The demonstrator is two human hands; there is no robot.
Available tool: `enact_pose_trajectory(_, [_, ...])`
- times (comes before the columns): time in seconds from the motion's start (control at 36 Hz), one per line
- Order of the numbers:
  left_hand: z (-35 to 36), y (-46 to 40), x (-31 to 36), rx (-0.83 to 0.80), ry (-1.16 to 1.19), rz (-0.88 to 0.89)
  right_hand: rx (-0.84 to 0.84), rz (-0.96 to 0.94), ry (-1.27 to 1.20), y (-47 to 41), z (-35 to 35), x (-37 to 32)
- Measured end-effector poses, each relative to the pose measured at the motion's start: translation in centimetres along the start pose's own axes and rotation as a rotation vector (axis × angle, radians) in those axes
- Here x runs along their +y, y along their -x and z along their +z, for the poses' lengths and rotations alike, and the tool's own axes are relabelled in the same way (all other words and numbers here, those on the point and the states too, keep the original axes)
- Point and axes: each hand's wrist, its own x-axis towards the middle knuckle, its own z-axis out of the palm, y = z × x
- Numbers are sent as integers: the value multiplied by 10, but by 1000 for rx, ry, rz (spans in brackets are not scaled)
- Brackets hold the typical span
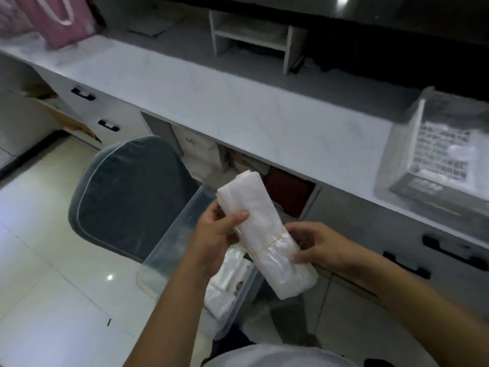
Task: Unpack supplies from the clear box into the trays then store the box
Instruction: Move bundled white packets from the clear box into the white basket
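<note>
A rolled bundle of clear plastic bags (260, 223), tied with a rubber band, is held above the clear box (169, 247). My left hand (214, 234) grips its middle from the left. My right hand (317, 245) pinches its lower end from the right. The clear box sits below on what looks like the dark chair, with more white packets (225, 284) inside. A tray (434, 157) with a white grid bottom stands on the counter at the right, holding some white items.
A grey-cushioned chair (129, 197) stands left of the box. The white counter (238, 102) runs across, with drawers (436, 260) and open shelves under it. A small white shelf unit (254, 35) and a pink bag (60, 19) sit at the back.
</note>
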Motion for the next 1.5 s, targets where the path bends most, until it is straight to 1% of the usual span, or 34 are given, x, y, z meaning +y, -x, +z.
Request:
enact_pose_trajectory(0.08, [55,8,-19,12,-81,23,-14,7,-85,48,-40,23])
enact_pose_trajectory(0.22, [145,15,-50,-26,-122,30,5,23,-266,127,-97,56])
enact_pose_trajectory(0.28, [179,17,-59,-50,-134,19,19,12,-279,155,-113,66])
enact_pose_trajectory(0.33, [213,20,-66,-92,-153,22,106,-23,-209,180,-124,75])
enact_pose_trajectory(0.39, [244,24,-73,-143,-157,29,269,-39,-95,201,-132,85])
enact_pose_trajectory(0.42, [257,25,-75,-175,-155,30,325,-44,-78,211,-137,89])
enact_pose_trajectory(0.53, [301,25,-79,-326,-175,17,404,-94,-106,254,-160,98])
enact_pose_trajectory(0.61, [325,22,-79,-434,-207,16,482,-129,-58,278,-176,101])
enact_pose_trajectory(0.69, [343,11,-72,-553,-268,40,599,-136,40,293,-191,102])
enact_pose_trajectory(0.78, [358,-5,-58,-708,-358,69,719,-128,218,301,-209,101])
enact_pose_trajectory(0.89, [378,-33,-41,-861,-524,127,848,-7,534,309,-238,95])
enact_pose_trajectory(1.0, [402,-61,-24,-1003,-776,302,906,63,766,311,-269,72])
enact_pose_trajectory(1.08, [420,-82,-17,-1036,-934,446,966,71,889,309,-294,55])
enact_pose_trajectory(1.17, [442,-106,-11,-1108,-969,503,964,107,975,306,-316,39])
enact_pose_trajectory(1.25, [466,-129,-6,-1168,-939,431,922,192,1017,305,-335,30])
enact_pose_trajectory(1.33, [492,-145,-7,-1227,-1029,475,892,249,1043,304,-351,31])
enact_pose_trajectory(1.39, [510,-150,-12,-1265,-1152,474,882,257,1054,305,-360,34])
enact_pose_trajectory(1.44, [530,-149,-18,-1321,-1350,497,879,268,1067,308,-369,39])
enact_pose_trajectory(1.5, [551,-145,-27,-1344,-1570,584,871,277,1095,311,-381,46])
